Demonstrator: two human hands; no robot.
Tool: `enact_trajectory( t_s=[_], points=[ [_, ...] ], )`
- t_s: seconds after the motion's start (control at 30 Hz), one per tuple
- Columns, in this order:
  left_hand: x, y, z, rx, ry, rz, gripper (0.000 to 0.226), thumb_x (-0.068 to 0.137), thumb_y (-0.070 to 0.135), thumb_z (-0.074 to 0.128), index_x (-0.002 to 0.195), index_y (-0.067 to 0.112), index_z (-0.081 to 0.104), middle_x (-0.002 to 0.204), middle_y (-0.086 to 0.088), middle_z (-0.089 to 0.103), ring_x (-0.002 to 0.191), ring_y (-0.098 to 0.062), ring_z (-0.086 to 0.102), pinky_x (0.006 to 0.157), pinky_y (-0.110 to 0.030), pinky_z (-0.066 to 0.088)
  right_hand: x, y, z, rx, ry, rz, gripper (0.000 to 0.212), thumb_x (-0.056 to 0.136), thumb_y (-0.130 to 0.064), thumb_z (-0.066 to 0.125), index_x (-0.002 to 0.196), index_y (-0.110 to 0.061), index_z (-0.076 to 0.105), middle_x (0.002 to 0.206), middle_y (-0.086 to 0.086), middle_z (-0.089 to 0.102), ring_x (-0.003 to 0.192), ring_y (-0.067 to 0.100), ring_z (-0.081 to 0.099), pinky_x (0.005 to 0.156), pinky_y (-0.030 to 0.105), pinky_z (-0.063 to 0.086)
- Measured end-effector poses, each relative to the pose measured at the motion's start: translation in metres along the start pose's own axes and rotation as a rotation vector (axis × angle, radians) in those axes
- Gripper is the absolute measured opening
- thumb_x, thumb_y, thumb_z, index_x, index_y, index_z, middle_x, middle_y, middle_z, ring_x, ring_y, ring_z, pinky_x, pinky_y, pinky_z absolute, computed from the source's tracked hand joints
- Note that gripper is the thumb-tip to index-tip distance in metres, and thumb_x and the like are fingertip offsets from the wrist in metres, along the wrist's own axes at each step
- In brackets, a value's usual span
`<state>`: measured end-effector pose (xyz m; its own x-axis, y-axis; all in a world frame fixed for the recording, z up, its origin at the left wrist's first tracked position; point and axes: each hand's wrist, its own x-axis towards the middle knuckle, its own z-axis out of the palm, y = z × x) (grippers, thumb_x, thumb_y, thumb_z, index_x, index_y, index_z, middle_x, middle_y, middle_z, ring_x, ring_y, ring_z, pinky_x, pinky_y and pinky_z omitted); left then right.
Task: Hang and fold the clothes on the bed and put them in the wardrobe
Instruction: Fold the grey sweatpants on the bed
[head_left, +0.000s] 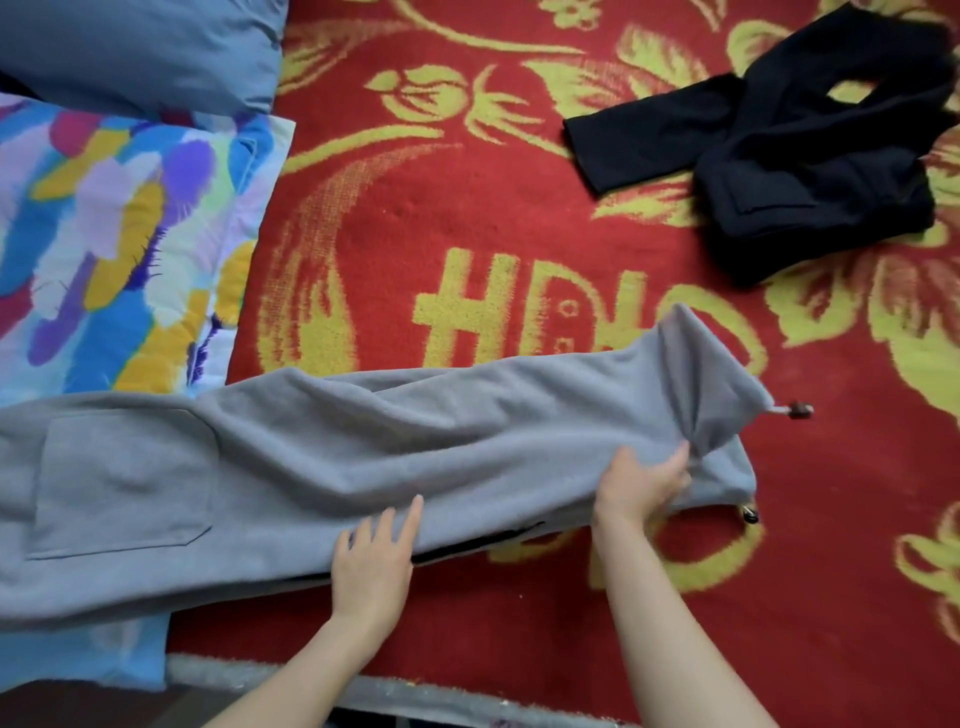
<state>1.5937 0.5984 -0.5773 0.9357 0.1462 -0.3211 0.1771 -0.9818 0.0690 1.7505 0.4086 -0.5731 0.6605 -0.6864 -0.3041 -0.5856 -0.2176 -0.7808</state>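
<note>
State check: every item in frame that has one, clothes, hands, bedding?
grey sweatpants: laid out lengthwise, not folded, cuff end raised
black garment: crumpled, unfolded, apart from the sweatpants
left hand: flat, pressing on sweatpants
right hand: fingers gripping sweatpants near cuff
colourful pillow: flat, corner under sweatpants

Grey trousers (363, 441) are lying across the red blanket (467, 208), their waist end overlapping a colourful pillow (104, 234). The left hand (376, 556) is pressing flat on the near edge of the leg, while the right hand (644, 483) is gripping fabric near the raised cuff. A black garment (810, 171) is lying crumpled well apart.
</note>
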Motion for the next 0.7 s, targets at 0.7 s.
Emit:
enact_trajectory(
  t_s=[0.7],
  points=[
    [0.017, -0.019, -0.003, 0.053, 0.076, 0.142, 0.050, 0.077, 0.037, 0.042, 0.102, 0.006, 0.072, 0.105, -0.019, 0.068, 0.091, -0.032, 0.068, 0.073, -0.047, 0.052, 0.085, 0.031, -0.071, -0.542, 0.098, -0.002, 0.080, 0.080, -0.020, 0.069, 0.145, -0.009, 0.025, 0.142, 0.026, 0.028, 0.128, 0.043, 0.028, 0.103, 0.050, 0.028]
  ],
)
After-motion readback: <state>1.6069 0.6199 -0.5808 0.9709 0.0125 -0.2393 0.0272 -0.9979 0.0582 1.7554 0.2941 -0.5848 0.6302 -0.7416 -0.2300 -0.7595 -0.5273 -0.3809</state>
